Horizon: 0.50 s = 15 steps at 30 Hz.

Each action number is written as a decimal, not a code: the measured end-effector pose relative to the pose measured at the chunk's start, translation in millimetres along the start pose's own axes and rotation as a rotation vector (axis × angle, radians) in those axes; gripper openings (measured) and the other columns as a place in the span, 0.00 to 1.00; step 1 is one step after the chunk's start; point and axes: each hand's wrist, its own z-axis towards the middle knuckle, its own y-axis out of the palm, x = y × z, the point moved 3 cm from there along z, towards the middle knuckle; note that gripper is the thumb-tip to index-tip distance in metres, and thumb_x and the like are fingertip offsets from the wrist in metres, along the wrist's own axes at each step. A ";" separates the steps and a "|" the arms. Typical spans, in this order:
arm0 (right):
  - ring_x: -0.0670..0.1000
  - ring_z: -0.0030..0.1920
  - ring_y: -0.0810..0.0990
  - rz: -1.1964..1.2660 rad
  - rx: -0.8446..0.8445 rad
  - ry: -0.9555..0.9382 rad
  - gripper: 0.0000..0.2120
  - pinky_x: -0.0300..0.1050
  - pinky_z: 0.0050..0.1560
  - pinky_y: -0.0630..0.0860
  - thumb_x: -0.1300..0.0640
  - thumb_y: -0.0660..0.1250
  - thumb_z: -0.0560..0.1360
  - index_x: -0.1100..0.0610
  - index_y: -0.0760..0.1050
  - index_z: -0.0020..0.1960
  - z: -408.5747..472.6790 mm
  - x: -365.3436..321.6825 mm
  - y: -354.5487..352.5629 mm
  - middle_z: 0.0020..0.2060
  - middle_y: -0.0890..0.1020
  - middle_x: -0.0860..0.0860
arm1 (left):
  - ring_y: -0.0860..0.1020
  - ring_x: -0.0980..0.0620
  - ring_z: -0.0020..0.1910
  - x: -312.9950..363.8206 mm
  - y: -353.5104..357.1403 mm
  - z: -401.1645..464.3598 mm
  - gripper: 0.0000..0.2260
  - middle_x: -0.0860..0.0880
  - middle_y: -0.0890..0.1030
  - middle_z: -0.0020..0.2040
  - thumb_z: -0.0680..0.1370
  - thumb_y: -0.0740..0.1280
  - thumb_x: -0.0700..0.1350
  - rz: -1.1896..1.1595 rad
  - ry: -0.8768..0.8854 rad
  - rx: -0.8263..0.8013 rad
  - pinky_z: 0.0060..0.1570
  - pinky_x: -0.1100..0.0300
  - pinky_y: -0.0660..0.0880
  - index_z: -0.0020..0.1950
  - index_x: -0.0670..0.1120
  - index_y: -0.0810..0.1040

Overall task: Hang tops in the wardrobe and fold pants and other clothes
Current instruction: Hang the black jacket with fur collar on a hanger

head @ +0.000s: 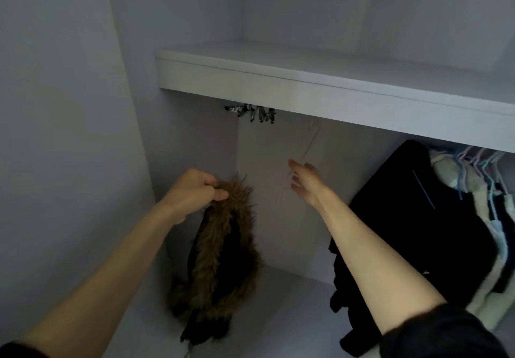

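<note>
We are looking into the wardrobe (334, 78), and our left hand (195, 190) is gripping the fur-trimmed dark garment (220, 260) at its top edge, fingers curled tight round the brown fur, so that the piece is hanging long axis straight down toward six o'clock. Our right hand (303, 182) is reaching forward at about two o'clock from the left one, fingers mostly straight and spread, and it is touching or just brushing a pale hanger (309, 145). That hanger is blurred and nearly the colour of the back panel, so we cannot tell whether the fingers are actually closing on it. It is slanting up toward twelve o'clock, toward the shelf's underside, where a cluster of metal clips (252, 113) is hanging further left at eleven o'clock. The right hand is plainly the nearer one to the hanger; the garment is lying at eight o'clock from that hand, well apart from it. We judge the coming move as bringing hanger and garment together. At three o'clock a black top (412, 218) and several pale garments (487, 232) are already hanging on coloured hangers.
</note>
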 end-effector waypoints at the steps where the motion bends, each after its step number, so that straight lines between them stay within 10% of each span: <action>1: 0.50 0.49 0.74 -0.003 0.027 0.005 0.24 0.46 0.60 0.70 0.55 0.63 0.79 0.62 0.61 0.71 5.5 -2.3 2.7 0.49 0.75 0.53 | 0.75 0.57 0.35 -1.3 -1.3 1.6 0.05 0.52 0.79 0.34 0.72 0.72 0.37 0.001 -0.009 -0.002 0.31 0.74 0.68 0.37 0.45 0.80; 9: 0.50 0.29 0.68 0.262 0.086 0.046 0.03 0.37 0.21 0.75 0.65 0.57 0.80 0.61 0.70 0.50 32.3 -24.9 31.0 0.31 0.70 0.56 | 0.76 0.58 0.36 -24.9 -17.6 18.6 0.06 0.54 0.79 0.33 0.73 0.72 0.38 -0.027 -0.088 0.043 0.33 0.70 0.70 0.37 0.47 0.80; 15: 0.49 0.28 0.71 -0.198 0.339 -0.341 0.07 0.40 0.29 0.66 0.59 0.56 0.80 0.58 0.71 0.47 42.0 -20.8 17.8 0.32 0.76 0.56 | 0.73 0.56 0.30 -33.8 -6.7 31.6 0.03 0.50 0.77 0.30 0.73 0.71 0.36 -0.088 -0.149 0.054 0.25 0.70 0.67 0.39 0.42 0.81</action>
